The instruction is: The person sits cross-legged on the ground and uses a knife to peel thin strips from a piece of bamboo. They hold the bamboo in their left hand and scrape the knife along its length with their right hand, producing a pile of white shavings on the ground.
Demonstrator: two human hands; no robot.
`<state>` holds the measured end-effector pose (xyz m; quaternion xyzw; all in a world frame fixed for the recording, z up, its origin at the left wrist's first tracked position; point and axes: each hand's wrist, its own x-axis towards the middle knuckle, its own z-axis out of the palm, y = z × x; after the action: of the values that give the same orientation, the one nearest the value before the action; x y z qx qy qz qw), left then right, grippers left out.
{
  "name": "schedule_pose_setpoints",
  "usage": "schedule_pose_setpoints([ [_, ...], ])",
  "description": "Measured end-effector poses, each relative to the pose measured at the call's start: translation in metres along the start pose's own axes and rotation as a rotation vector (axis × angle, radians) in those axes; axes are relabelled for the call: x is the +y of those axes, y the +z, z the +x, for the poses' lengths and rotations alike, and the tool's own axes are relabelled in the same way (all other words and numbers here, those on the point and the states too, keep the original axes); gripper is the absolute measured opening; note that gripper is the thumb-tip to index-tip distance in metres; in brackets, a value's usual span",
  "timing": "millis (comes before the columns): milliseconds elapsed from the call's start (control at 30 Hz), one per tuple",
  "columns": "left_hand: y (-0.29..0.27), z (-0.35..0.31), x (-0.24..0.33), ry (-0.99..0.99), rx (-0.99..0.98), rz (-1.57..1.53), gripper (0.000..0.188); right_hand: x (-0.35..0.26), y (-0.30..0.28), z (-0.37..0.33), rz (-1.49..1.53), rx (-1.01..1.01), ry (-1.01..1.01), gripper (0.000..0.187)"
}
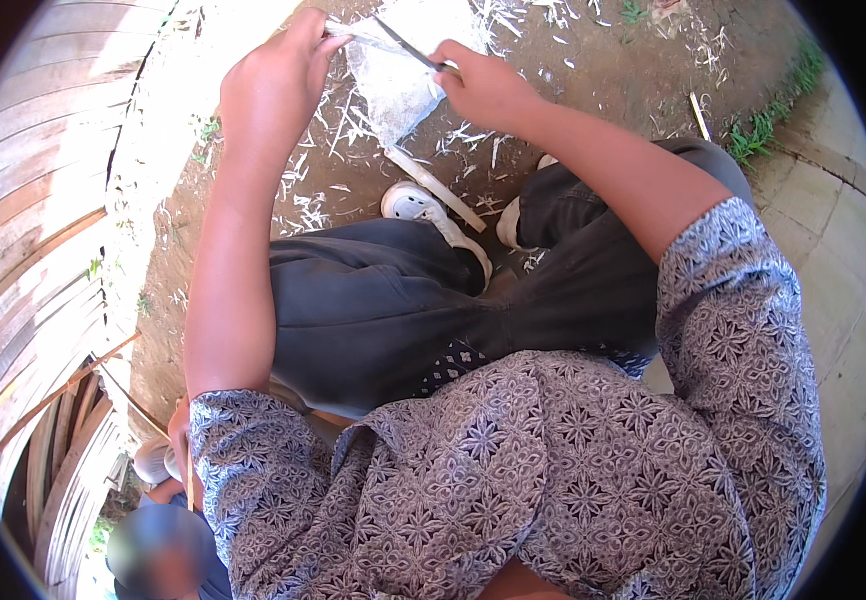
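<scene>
Patterned shirt (553, 470) fills the lower frame, while at upper centre the left hand (273, 85) grips a thin strip (353, 32) and the right hand (483, 85), closed on a knife (408, 47), should shave away from the fingers.

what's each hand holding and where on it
Left hand grips a pale thin strip at its near end; right hand holds a dark blade by its handle end.

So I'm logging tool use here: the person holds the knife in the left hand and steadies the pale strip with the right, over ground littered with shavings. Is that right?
Not quite: the head view shows the knife in the right hand, while the left hand steadies the pale strip. The ground is indeed littered with shavings.
</scene>
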<state>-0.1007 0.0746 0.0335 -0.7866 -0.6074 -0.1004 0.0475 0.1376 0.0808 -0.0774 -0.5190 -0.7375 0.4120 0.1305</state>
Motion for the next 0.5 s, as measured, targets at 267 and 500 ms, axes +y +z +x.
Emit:
schedule_pose_setpoints([
  [267, 0.001, -0.003, -0.001, 0.0, 0.032, 0.003, 0.032, 0.006, 0.004, -0.002, 0.008, 0.074, -0.108, 0.025],
  [500, 0.003, 0.0, -0.003, -0.027, 0.037, -0.038, 0.026, 0.02, 0.006, -0.005, 0.033, -0.011, 0.009, 0.026],
])
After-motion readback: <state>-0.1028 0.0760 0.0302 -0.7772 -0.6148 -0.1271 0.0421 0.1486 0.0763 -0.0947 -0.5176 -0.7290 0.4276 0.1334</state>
